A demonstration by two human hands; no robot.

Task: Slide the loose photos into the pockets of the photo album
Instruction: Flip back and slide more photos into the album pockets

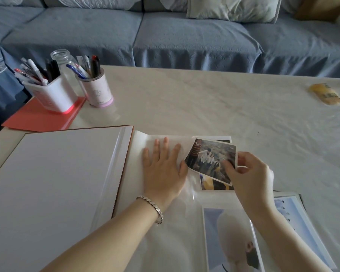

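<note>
An open photo album (pixel 63 173) lies on the table, its left page blank white. My left hand (pixel 163 169) presses flat on the right page, fingers spread on the clear pocket film. My right hand (pixel 247 173) pinches a loose photo of a group of people (pixel 210 156) by its right edge, tilted, with its left corner at the pocket's opening. Under it another photo (pixel 214 183) sits in the page. A large portrait photo (pixel 230 242) fills the lower pocket, and a pale blue print (pixel 300 222) lies at the right.
Two pen holders (pixel 53 95) (pixel 96 91) and a glass jar (pixel 63 59) stand at the back left, one on a red folder (pixel 37 118). A wrapped yellow snack (pixel 326 95) lies at the far right. A blue sofa (pixel 185 36) runs behind the table.
</note>
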